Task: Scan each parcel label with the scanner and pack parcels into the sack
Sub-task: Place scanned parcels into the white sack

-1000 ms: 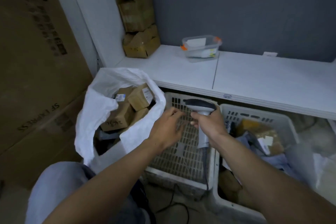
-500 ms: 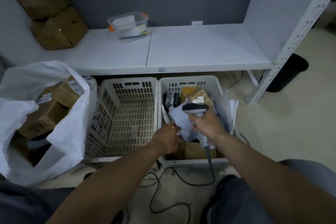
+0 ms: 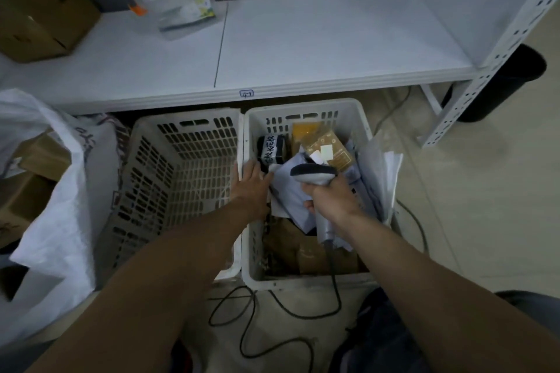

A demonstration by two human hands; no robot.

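Leftmost, the sack [image 3: 54,221] stands open with brown boxes [image 3: 39,157] inside, next to a slatted basket [image 3: 181,191]. Unscanned parcels fill the right basket [image 3: 306,106]: a pale mailer [image 3: 288,194] on top at its middle and a black packet [image 3: 272,145] near its far left corner. The left hand [image 3: 251,182], fingers nearly straight, lies along that basket's left wall with its thumb at the mailer's edge, gripping nothing. The right hand [image 3: 330,194] is wrapped round the scanner [image 3: 313,174] above the mailer. Picking seems to be in hand; next, a parcel needs lifting with its label turned toward the scanner.
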